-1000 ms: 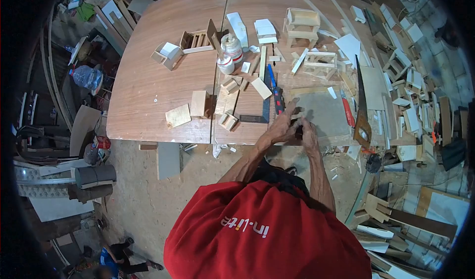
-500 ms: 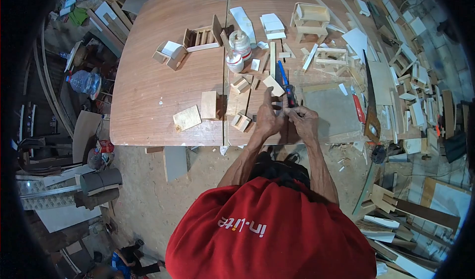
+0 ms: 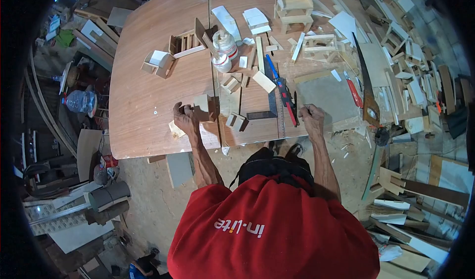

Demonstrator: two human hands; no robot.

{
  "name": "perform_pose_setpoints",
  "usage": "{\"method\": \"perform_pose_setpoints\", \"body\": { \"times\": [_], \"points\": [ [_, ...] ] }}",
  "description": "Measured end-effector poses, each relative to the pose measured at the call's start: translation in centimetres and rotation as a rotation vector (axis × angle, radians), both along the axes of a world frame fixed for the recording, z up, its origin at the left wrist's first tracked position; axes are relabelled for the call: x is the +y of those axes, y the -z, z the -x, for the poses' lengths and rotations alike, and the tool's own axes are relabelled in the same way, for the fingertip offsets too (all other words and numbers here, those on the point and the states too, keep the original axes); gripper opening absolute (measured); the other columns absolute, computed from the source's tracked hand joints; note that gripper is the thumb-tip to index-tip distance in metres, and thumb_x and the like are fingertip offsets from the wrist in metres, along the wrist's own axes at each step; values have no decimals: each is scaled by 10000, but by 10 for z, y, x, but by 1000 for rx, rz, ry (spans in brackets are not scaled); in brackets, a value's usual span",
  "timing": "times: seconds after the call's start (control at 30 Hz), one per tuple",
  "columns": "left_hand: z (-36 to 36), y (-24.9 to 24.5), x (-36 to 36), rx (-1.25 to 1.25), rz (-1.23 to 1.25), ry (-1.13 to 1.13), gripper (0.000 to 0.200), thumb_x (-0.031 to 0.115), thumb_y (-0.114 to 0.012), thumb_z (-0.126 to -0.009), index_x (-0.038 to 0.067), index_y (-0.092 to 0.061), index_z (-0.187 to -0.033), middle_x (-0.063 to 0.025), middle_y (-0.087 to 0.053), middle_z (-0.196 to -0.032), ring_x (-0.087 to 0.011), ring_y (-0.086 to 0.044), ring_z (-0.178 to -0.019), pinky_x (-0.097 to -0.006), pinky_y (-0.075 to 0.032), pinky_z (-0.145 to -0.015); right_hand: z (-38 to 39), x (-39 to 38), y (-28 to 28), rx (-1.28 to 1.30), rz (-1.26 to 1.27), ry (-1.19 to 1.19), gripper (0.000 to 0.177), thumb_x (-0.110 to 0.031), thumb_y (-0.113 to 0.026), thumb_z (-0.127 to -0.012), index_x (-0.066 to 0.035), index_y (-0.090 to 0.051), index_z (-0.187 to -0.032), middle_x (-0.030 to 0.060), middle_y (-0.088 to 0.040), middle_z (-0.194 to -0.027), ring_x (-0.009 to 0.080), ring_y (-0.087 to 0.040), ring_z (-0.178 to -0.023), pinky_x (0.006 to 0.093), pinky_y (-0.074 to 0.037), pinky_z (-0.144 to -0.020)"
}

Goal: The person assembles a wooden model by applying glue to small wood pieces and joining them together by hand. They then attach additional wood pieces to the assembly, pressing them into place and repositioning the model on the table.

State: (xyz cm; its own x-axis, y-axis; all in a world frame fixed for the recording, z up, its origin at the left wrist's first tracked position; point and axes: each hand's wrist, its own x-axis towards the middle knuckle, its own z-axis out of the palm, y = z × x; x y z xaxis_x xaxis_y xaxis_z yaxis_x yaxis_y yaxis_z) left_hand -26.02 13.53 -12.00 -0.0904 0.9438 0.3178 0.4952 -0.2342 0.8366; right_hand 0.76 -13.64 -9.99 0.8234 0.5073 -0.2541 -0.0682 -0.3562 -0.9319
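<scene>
My left hand (image 3: 186,118) hovers over the table's left part, fingers apart and holding nothing I can see. Beside it stands a wooden block (image 3: 202,108), and a thin wood piece (image 3: 176,130) lies partly under the hand. My right hand (image 3: 312,119) is at the front edge with fingers curled in; whatever they may hold is hidden. Left of it lie a dark pencil-like stick (image 3: 295,100), a red, blue and black tool (image 3: 286,97), a ruler (image 3: 280,116) and a try square (image 3: 262,115). Small notched wood pieces (image 3: 237,121) and a flat wood piece (image 3: 264,81) lie between the hands.
Glue jars (image 3: 225,45) stand mid-table near a miniature slatted wooden piece (image 3: 187,43). Small wooden furniture models (image 3: 293,9) stand at the back. A handsaw (image 3: 367,91) and a red-handled cutter (image 3: 354,90) lie right. Offcuts (image 3: 415,86) pile beyond. Another person (image 3: 143,266) is at lower left.
My hands, close together over the tools before, are now apart. The left moved left to the wooden block; the right shifted slightly right. The square and ruler are now uncovered. The view also shifted.
</scene>
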Motion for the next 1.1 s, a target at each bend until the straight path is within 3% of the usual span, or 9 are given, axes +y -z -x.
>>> {"method": "perform_pose_setpoints", "body": {
  "times": [0.13, 0.37, 0.43, 0.6, 0.7, 0.83, 0.9, 1.03, 1.1],
  "points": [
    [11, 22, 8, -47, -34, 133, 291, 53, -426, -802, -36, -573, -1037, -48, -469, -614, -114, -437, -527, -280, -372, -497, 4, 2, -4, 65, 27, 15, 179, -133, -605, -857, 38, -633, -816, 33, -594, -644, 120, -521, -601, 285, -430, -580],
    [-16, 1, 0, 56, -112, 216, 264, 4, -485, -784, 49, -582, -1025, -64, -461, -602, -155, -419, -546, -312, -347, -490, 18, 17, 10, -130, 142, -129, 206, -192, -611, -853, 7, -647, -815, 75, -609, -652, 148, -555, -596, 327, -450, -580],
    [-34, -10, -18, 57, -34, 300, 250, 6, -489, -810, 68, -586, -1032, -80, -506, -616, -181, -455, -537, -330, -380, -502, 32, 30, 10, -240, 81, -186, 186, -201, -605, -843, -23, -658, -837, 112, -645, -708, 220, -599, -632, 340, -466, -619],
    [-60, 8, -59, 367, -99, 359, 189, 69, -513, -847, 81, -550, -1032, -166, -657, -824, -387, -631, -729, -470, -475, -610, 67, 55, 12, -252, 36, -486, 211, -223, -580, -843, -47, -661, -924, 146, -671, -833, 313, -638, -768, 379, -495, -699],
    [-54, 11, -75, 486, 183, 381, 311, 195, -627, -815, 82, -544, -1092, -186, -630, -912, -389, -615, -838, -478, -484, -661, 73, 58, 18, -230, 136, -634, 231, -232, -567, -847, -41, -654, -944, 166, -665, -890, 328, -636, -850, 405, -489, -766],
    [-44, 6, -92, 808, -69, 613, 543, 294, -713, -739, 84, -494, -1189, -181, -551, -1082, -388, -537, -1029, -484, -481, -748, 70, 53, 24, -206, 140, -655, 248, -228, -559, -849, -23, -645, -959, 180, -659, -917, 350, -624, -879, 423, -475, -802],
    [-47, -2, -103, 847, 216, 624, 545, 312, -691, -749, 19, -517, -1175, -172, -498, -1200, -379, -530, -1017, -481, -482, -760, 66, 51, 20, -217, 149, -645, 257, -228, -558, -849, -18, -641, -972, 181, -659, -922, 351, -625, -877, 427, -475, -803],
    [-66, -13, -102, 502, 29, 729, 612, 249, -723, -738, -8, -461, -1228, -229, -543, -1085, -379, -563, -980, -465, -502, -790, 57, 41, 1, -129, 147, -599, 298, -254, -608, -842, -16, -628, -1020, 171, -654, -965, 290, -632, -888, 373, -493, -800],
    [-85, -21, -103, 8, 494, 857, 485, 112, -651, -814, -8, -463, -1245, -183, -553, -1142, -252, -605, -974, -353, -492, -854, 56, 36, 3, 49, -105, -432, 314, -221, -662, -837, -16, -607, -1068, 121, -640, -999, 207, -611, -931, 337, -483, -821]
  ]
}}
